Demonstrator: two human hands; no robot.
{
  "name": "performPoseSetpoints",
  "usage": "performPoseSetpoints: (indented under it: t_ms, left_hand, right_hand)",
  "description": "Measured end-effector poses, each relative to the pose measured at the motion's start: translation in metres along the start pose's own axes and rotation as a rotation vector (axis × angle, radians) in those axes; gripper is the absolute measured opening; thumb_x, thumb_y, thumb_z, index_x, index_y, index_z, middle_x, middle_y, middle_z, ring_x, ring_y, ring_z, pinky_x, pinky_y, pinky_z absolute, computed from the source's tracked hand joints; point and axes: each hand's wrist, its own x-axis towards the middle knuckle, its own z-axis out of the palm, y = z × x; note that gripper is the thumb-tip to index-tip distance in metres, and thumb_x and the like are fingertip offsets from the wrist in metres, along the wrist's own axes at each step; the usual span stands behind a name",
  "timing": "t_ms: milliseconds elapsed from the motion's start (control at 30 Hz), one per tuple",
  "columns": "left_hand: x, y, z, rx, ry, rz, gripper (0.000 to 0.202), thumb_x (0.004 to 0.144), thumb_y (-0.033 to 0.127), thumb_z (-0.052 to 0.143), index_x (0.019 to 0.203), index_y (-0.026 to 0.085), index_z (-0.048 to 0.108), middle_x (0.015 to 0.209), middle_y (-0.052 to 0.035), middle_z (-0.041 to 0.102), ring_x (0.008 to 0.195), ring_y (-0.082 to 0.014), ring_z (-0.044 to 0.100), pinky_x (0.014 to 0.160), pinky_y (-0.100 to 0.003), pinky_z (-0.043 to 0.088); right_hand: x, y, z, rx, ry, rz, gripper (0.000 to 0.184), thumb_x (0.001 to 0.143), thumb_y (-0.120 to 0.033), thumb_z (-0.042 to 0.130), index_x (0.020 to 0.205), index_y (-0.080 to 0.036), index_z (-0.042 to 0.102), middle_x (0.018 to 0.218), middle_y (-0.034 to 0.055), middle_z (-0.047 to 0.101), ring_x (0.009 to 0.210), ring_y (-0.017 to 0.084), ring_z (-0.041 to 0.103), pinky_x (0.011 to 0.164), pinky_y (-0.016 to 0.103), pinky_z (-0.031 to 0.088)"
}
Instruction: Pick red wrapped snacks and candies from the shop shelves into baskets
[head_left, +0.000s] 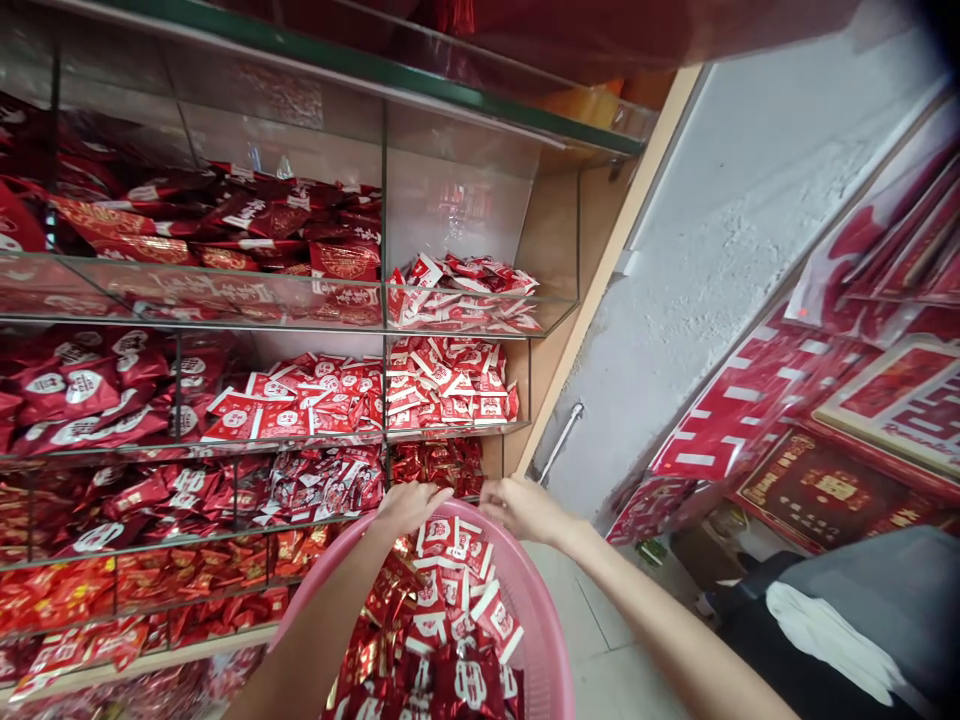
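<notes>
A pink plastic basket sits low in the middle, filled with small red and white sweet packets. My left hand curls over the basket's far rim, fingers bent down. My right hand rests beside it on the same far rim, fingers also curled over the edge. Both hands are just in front of the lowest glass compartment with dark red packets. What the fingers grip beyond the rim is hidden.
Glass shelves divided into compartments hold heaps of red packets on the left. A wooden shelf edge and a grey wall stand to the right. Red paper decorations and framed pieces lean at far right. A dark seat is lower right.
</notes>
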Motion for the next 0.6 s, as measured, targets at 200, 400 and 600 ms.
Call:
performPoseSetpoints:
  t_ms: [200, 400, 600]
  left_hand:
    - [-0.002, 0.001, -0.002, -0.006, 0.002, -0.002, 0.077, 0.077, 0.066, 0.002, 0.086, 0.022, 0.064, 0.082, -0.0096, 0.068, 0.082, -0.0259, 0.062, 0.071, -0.036, 0.043]
    - [-0.006, 0.003, -0.007, -0.039, 0.0, -0.026, 0.075, 0.078, 0.065, 0.004, 0.085, 0.021, 0.064, 0.083, -0.0099, 0.068, 0.084, -0.0243, 0.062, 0.072, -0.033, 0.042]
    - [-0.007, 0.003, -0.007, -0.041, 0.003, -0.03, 0.073, 0.077, 0.066, 0.007, 0.086, 0.021, 0.064, 0.085, -0.01, 0.068, 0.085, -0.0247, 0.062, 0.073, -0.034, 0.042]
  right_hand:
    - [0.018, -0.027, -0.053, 0.01, 0.321, -0.077, 0.035, 0.084, -0.048, 0.04, 0.077, -0.019, 0.057, 0.06, -0.0008, 0.059, 0.053, 0.01, 0.05, 0.052, 0.02, 0.03]
    - [0.058, -0.036, -0.074, -0.155, 0.56, 0.0, 0.043, 0.088, -0.049, 0.027, 0.075, -0.021, 0.056, 0.061, 0.0011, 0.059, 0.057, 0.013, 0.053, 0.055, 0.021, 0.029]
    - [0.093, -0.04, -0.076, -0.367, 0.569, 0.159, 0.033, 0.088, -0.045, 0.029, 0.098, -0.023, 0.051, 0.08, 0.0056, 0.062, 0.069, 0.019, 0.057, 0.057, 0.025, 0.032]
